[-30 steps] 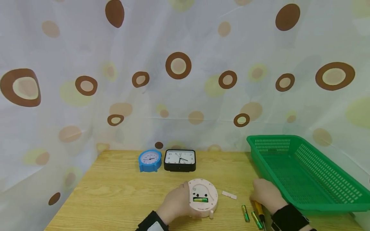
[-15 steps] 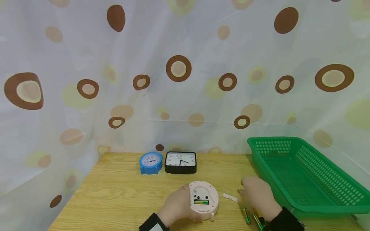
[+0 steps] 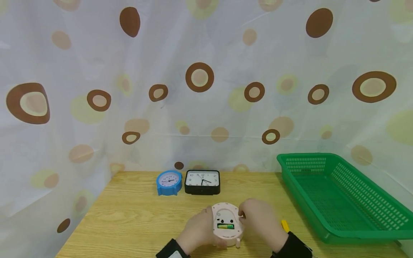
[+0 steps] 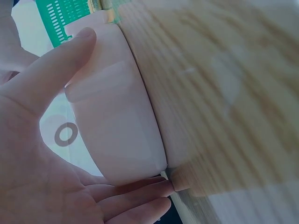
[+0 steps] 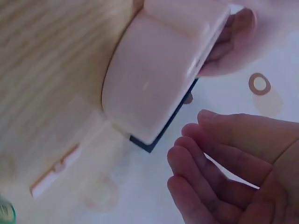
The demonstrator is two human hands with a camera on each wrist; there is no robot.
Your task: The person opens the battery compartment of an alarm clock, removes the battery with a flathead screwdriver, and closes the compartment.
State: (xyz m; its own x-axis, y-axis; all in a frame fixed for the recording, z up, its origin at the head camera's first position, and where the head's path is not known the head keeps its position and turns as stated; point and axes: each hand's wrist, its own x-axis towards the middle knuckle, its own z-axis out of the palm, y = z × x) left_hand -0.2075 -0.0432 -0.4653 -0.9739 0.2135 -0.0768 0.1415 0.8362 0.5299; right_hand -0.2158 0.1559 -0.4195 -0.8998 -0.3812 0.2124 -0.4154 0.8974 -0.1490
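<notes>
A pale pink round clock (image 3: pixel 222 234) lies face down on the wooden table, its battery compartment uncovered. One green battery (image 3: pixel 225 226) sits in that compartment. My left hand (image 3: pixel 200 225) grips the clock's left side; in the left wrist view its thumb and fingers (image 4: pixel 135 198) span the rim of the clock (image 4: pixel 117 112). At the clock's right edge is my right hand (image 3: pixel 258 218). In the right wrist view that hand (image 5: pixel 224 163) has loosely bent fingers with nothing between them, close to the clock. A small pink battery cover (image 5: pixel 55 170) lies on the table, hidden in the head view.
A blue round clock (image 3: pixel 169 182) and a black rectangular clock (image 3: pixel 202 182) stand behind. The green basket (image 3: pixel 309 211) occupies the right side. A screwdriver's yellow handle (image 3: pixel 285 226) shows beside my right forearm. Part of a green object (image 5: pixel 6 212) shows at the right wrist view's corner.
My right hand has moved left, from beside the screwdriver and loose batteries to the clock's right edge. It now covers the battery cover in the head view. My left hand keeps its grip.
</notes>
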